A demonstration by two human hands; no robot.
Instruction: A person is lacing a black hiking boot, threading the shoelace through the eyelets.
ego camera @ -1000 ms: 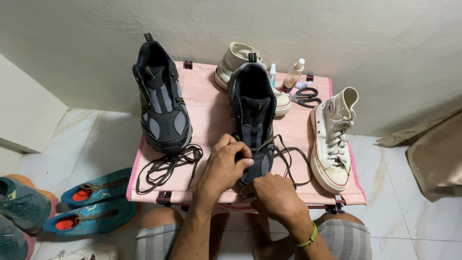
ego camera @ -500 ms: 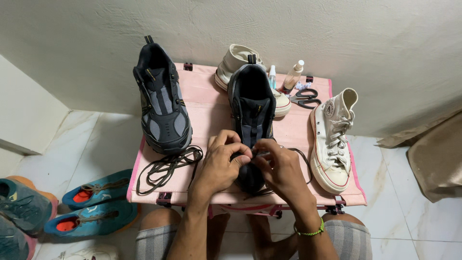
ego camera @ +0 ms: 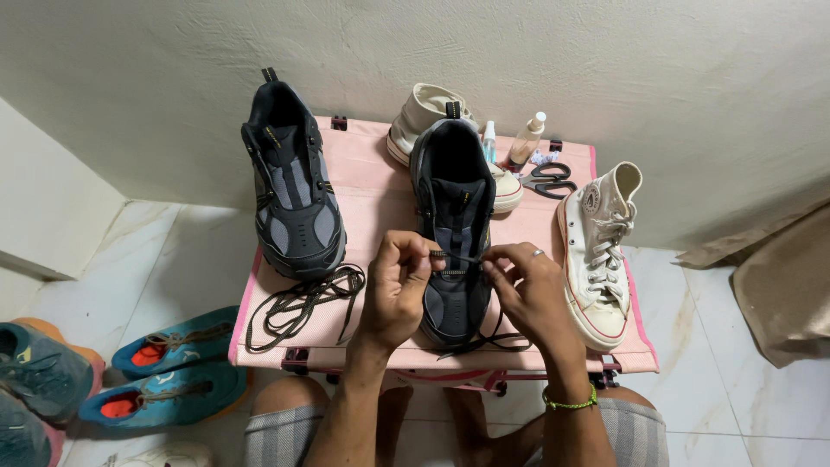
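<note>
A dark grey and black running shoe (ego camera: 452,195) lies toe towards me in the middle of a small pink table (ego camera: 372,186). My left hand (ego camera: 398,290) and my right hand (ego camera: 529,290) sit over its toe end, each pinching the dark shoelace (ego camera: 458,256) stretched between them across the lower eyelets. The lace's loose end trails out under my right hand (ego camera: 493,337). The matching shoe (ego camera: 292,199) lies unlaced to the left, with a loose dark lace (ego camera: 298,303) coiled in front of it.
A white high-top sneaker (ego camera: 601,242) lies on the table's right side, another cream sneaker (ego camera: 424,117) at the back. Black scissors (ego camera: 552,180) and two small bottles (ego camera: 525,143) stand near the wall. Blue shoes (ego camera: 173,372) lie on the tiled floor at left.
My right hand has risen from the table's front edge to the shoe's toe. Both hands now hold the lace taut across the eyelets.
</note>
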